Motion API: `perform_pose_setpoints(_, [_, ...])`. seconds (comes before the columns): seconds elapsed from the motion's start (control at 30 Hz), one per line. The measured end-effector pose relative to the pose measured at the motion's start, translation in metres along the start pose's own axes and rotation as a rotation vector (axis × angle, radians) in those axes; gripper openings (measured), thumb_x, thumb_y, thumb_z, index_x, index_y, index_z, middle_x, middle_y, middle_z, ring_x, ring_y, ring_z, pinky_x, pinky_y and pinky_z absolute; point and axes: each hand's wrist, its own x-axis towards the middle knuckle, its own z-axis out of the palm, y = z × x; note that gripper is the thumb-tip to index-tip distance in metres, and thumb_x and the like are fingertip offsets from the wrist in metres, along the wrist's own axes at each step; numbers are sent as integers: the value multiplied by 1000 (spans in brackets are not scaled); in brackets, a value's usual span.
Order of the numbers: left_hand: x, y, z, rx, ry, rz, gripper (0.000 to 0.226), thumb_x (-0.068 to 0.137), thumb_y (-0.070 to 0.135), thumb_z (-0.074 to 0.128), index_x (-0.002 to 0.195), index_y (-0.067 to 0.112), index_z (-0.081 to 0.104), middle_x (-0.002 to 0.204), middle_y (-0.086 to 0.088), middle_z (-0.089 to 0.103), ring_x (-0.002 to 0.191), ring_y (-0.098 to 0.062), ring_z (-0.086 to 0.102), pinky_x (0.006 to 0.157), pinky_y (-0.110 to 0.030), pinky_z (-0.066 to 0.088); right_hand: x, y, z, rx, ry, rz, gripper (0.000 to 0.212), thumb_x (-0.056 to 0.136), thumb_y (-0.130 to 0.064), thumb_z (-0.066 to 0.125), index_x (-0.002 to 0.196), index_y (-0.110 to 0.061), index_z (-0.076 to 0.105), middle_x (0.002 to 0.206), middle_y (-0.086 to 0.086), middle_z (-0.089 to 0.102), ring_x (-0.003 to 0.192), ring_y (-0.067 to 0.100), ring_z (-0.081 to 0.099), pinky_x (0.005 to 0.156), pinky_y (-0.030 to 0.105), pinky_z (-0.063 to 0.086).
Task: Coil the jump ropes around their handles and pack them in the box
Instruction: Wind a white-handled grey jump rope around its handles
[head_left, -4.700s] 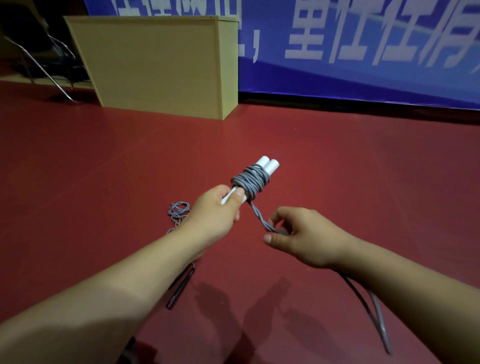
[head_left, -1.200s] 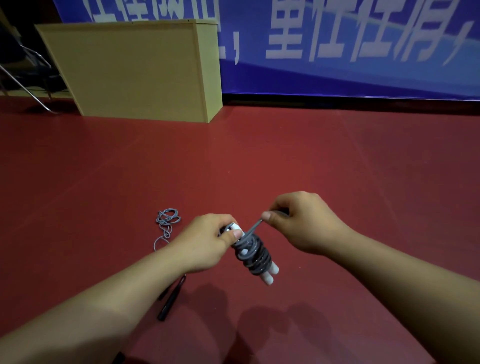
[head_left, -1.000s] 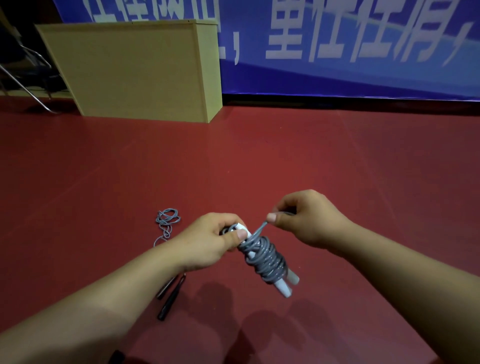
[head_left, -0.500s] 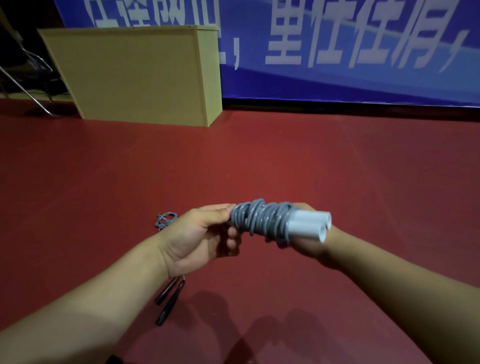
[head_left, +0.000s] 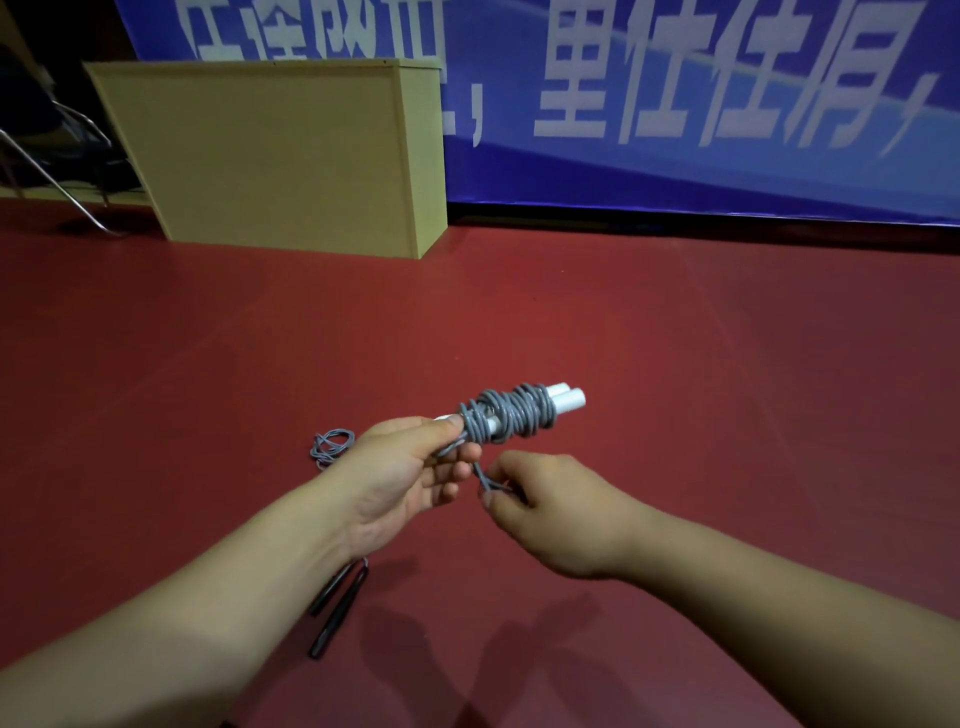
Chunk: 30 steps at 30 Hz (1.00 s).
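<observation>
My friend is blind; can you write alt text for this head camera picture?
A person's left hand holds white handles wrapped in grey rope, while the right hand pinches its loose end. A second rope with black handles lies on the red floor, a wooden box behind.

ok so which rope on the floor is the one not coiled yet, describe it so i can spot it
On the red floor, look just left of the left hand. A loose grey rope lies bunched there, and its two black handles show below the forearm. The held rope's handles are white.
</observation>
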Motion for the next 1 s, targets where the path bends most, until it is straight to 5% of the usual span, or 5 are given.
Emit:
perform_pose_setpoints(0.2, [5, -6, -3, 345, 90, 94, 15, 97, 20, 57, 84, 12, 56, 60, 3, 63, 46, -5, 48, 46, -19, 38, -1, -5, 0, 0, -34, 19, 22, 100, -25, 40, 84, -13, 50, 85, 10, 59, 75, 25, 50, 64, 32, 29])
perform_pose_setpoints(0.47, [11, -12, -8, 861, 201, 264, 17, 86, 29, 69, 76, 17, 62, 61, 5, 71, 51, -11, 54, 54, -25, 41, 3, -1, 0, -148, -72, 45, 35, 101, -35, 38, 92, -15, 65, 89, 10, 69, 86, 31, 62, 79, 41, 51])
perform_pose_setpoints(0.73, [13, -11, -11, 919, 201, 200, 21, 74, 33, 81, 74, 17, 68, 68, -1, 73, 49, -12, 50, 52, -23, 36, 2, 0, -18, -65, -84, 118, 48, 95, -49, 52, 75, -9, 69, 66, 4, 71, 40, 2, 50, 55, 26, 47])
perform_pose_setpoints(0.87, [11, -13, -14, 946, 103, 212, 16, 78, 32, 78, 78, 19, 69, 56, 8, 60, 40, -5, 39, 44, -18, 29, -2, 0, -24, 228, -156, 216, 40, 96, -40, 54, 67, -13, 63, 56, -2, 63, 43, 11, 50, 47, 21, 44])
perform_pose_setpoints(1.0, [12, -16, -17, 1016, 35, 246, 11, 82, 33, 75, 78, 24, 70, 51, 13, 51, 44, -5, 39, 46, -19, 30, -4, 3, -25, 502, -185, 304, 24, 99, -22, 52, 87, -5, 63, 64, 5, 60, 51, 14, 54, 56, 28, 52])
